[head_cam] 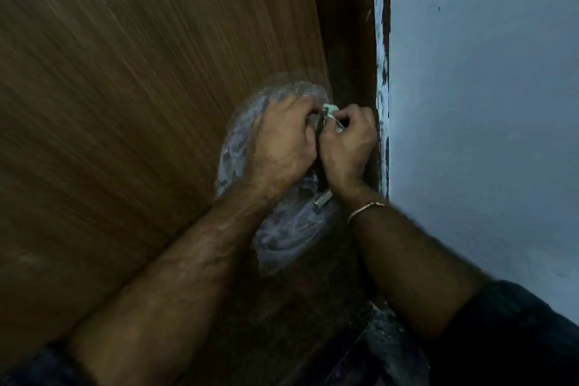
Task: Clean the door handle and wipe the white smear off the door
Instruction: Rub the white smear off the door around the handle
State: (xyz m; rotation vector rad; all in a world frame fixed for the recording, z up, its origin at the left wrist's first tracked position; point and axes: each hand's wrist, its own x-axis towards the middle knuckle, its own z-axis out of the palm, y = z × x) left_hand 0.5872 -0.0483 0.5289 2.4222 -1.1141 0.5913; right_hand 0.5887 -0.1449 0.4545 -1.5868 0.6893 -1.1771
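A brown wooden door (125, 88) fills the left of the view. A wide white smear (282, 222) spreads over it around the handle. The metal door handle (322, 198) shows only as a short silver end below my hands. My left hand (279, 147) is closed over the upper part of the handle. My right hand (347, 144) sits right beside it, pinching a small pale-green cloth (332, 114) that pokes out between both hands. The rest of the handle is hidden behind my fingers.
A dark door frame (347, 41) runs along the door's edge, with chipped white paint (382, 72) on its side. A pale blue wall (485, 103) fills the right. A thin bangle (366, 208) circles my right wrist. The floor below is dark.
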